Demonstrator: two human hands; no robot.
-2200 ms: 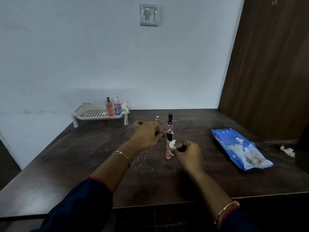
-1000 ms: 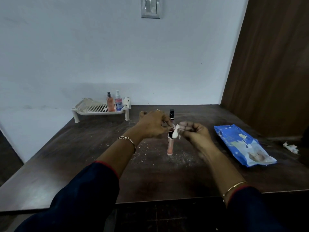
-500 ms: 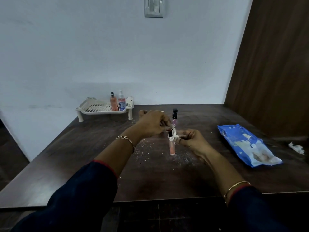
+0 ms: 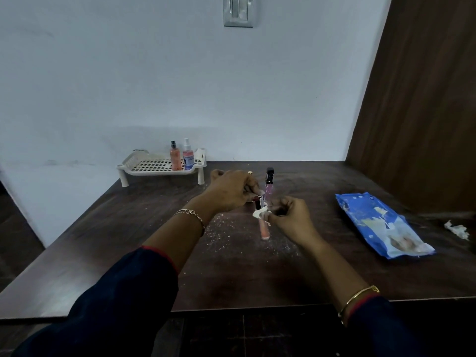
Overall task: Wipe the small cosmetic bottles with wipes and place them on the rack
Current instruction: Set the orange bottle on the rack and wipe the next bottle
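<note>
Peach tube [image 4: 264, 229] stands on the desk [image 4: 134, 228]; left hand [image 4: 230, 190] pinches its cap, right hand [image 4: 289, 215] pinches a wipe [image 4: 260, 214] around it.

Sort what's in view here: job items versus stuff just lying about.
Job: peach tube, gripped by left hand; wipe, pinched by right hand; purple tube; rack; orange spray bottle and blue-labelled spray bottle on it; wipes pack.
Lying about: crumpled scrap; crumbs; wall switch.
</note>
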